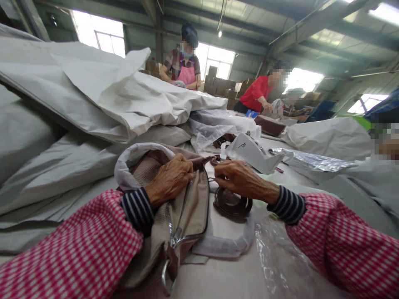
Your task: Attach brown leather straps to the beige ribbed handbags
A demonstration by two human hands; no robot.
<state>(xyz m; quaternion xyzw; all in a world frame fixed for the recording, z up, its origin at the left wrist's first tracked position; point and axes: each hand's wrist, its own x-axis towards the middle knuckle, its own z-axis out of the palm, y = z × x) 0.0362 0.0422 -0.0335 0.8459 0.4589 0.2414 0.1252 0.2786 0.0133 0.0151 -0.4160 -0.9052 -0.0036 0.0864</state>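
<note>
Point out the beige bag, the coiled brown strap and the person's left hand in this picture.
beige bag (190, 211): head view, on its front panel.
coiled brown strap (232, 204): head view, on the coil.
left hand (170, 180): head view, on its back.

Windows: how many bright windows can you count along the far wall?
4. One window at upper left, one behind the pink-aproned person, one right of the red-shirted person, one far right. Others may be hidden.

Two bare hands are showing at the frame's centre, the left hand (170, 180) and the right hand (240, 178), both lying on one beige fabric bag with a silver zipper (183, 216). One coiled brown leather strap (232, 204) is sitting just right of centre, and three other people are standing in the upper middle and upper right.
</note>
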